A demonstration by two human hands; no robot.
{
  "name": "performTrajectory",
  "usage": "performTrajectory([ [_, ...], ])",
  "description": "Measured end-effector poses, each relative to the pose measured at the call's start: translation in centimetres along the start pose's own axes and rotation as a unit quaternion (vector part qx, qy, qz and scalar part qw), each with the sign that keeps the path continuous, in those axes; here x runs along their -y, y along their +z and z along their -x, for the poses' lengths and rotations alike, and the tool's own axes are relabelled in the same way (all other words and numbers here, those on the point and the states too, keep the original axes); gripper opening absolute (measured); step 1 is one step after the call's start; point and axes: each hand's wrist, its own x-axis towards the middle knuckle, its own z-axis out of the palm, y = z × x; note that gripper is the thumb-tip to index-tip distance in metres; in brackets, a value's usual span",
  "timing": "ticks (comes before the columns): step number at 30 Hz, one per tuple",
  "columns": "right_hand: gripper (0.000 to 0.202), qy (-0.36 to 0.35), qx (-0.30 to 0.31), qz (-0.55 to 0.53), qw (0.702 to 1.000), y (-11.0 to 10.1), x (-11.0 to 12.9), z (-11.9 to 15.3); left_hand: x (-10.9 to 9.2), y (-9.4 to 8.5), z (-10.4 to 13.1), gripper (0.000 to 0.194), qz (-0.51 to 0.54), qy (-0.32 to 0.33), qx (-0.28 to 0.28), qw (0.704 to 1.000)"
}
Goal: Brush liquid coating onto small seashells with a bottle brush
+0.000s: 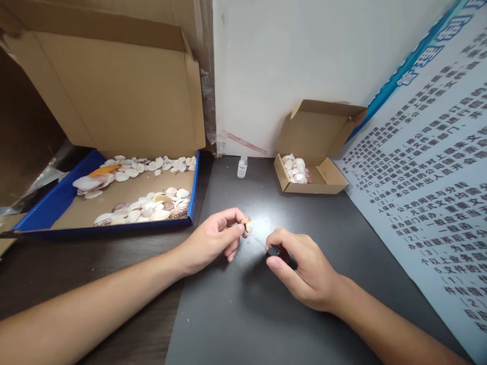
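Observation:
Between the thumb and fingers of my left hand [218,233] is a small white and orange shell [249,225], with a tiny dark spot by the fingertips. My right hand [304,266] grips a black cap [273,251] with a thin pale applicator stem [259,240] reaching toward the shell. Whether the stem's tip touches the shell, I cannot tell. Farther back, a small clear bottle [242,167] with a white label stands upright on the dark grey mat [228,324], with no cap visible on it.
At the left lies an open blue-edged cardboard box [87,208] holding several shells in rows. A smaller open cardboard box [314,188] with white shells sits back right. A white wall panel [304,61] stands behind, and a printed poster [426,192] slants along the right.

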Motion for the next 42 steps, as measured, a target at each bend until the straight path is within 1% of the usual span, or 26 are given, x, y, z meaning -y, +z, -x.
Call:
performTrajectory([
  [5, 0.015, 0.029, -0.036, 0.029, 0.999, -0.09, -0.06, -0.04, -0.22, 0.15, 0.05, 0.027, 0.004, 0.001, -0.011, 1.0],
  [11, 0.014, 0.01, -0.001, 0.004, 1.0, -0.07, -0.1, 0.04, -0.29, 0.11, 0.16, 0.021, 0.009, -0.006, -0.011, 1.0],
  [17, 0.013, 0.02, -0.004, 0.013, 1.0, -0.05, -0.08, -0.05, -0.26, 0.08, 0.2, 0.017, 0.051, -0.019, -0.013, 0.998],
  [23, 0.016, 0.054, -0.035, 0.038, 0.997, -0.1, -0.14, -0.06, -0.27, 0.02, 0.17, 0.017, 0.055, -0.025, -0.01, 0.998],
  [29, 0.017, 0.014, 0.0, 0.001, 1.0, -0.17, -0.05, -0.04, -0.27, 0.05, 0.19, 0.017, 0.057, -0.025, -0.017, 0.998],
  [34, 0.016, 0.057, -0.029, 0.025, 0.998, -0.18, -0.07, -0.14, -0.23, 0.06, 0.18, 0.018, 0.052, -0.024, -0.009, 0.998],
  [37, 0.016, 0.031, -0.019, 0.013, 0.999, -0.16, -0.07, -0.18, -0.23, 0.01, 0.17, 0.016, 0.056, -0.021, -0.006, 0.998],
  [39, 0.016, 0.026, -0.015, 0.014, 0.999, -0.15, -0.04, -0.19, -0.25, -0.03, 0.17, 0.015, 0.06, -0.021, -0.006, 0.998],
  [42, 0.017, 0.06, -0.03, 0.031, 0.997, -0.19, -0.01, -0.2, -0.26, -0.05, 0.16, 0.014, 0.059, -0.023, -0.006, 0.998],
])
